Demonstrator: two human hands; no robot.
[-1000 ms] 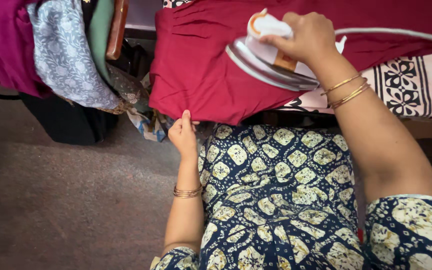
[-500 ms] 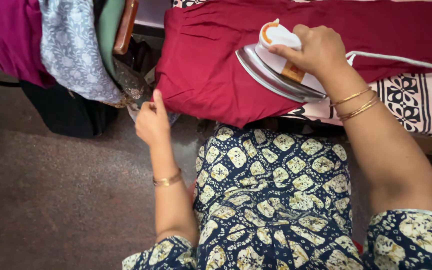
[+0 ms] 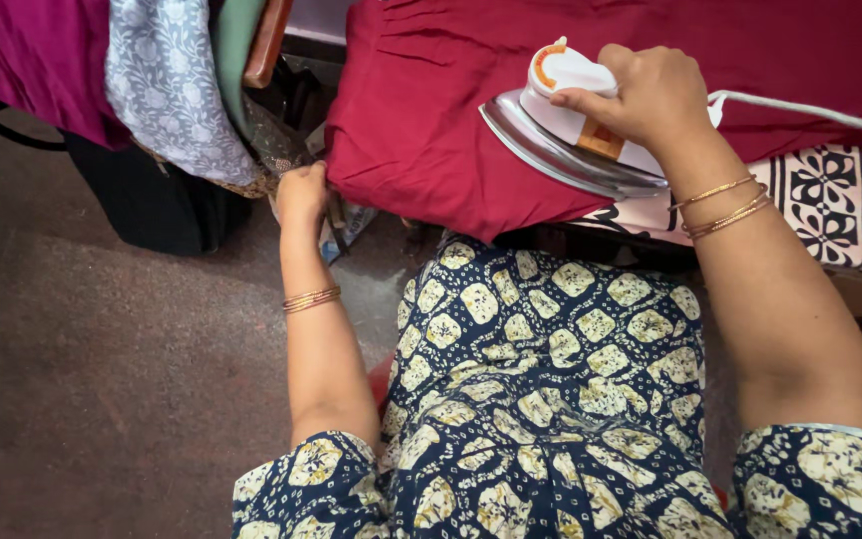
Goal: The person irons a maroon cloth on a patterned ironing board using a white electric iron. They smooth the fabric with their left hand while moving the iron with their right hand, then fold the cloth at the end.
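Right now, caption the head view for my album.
Right hand pressing iron on maroon garment; left hand at its edge.

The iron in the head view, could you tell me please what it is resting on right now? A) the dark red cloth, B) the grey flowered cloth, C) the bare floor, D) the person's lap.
A: the iron, gripped by the right hand, sits tilted on the dark red cloth, while the left hand is at that cloth's left edge.
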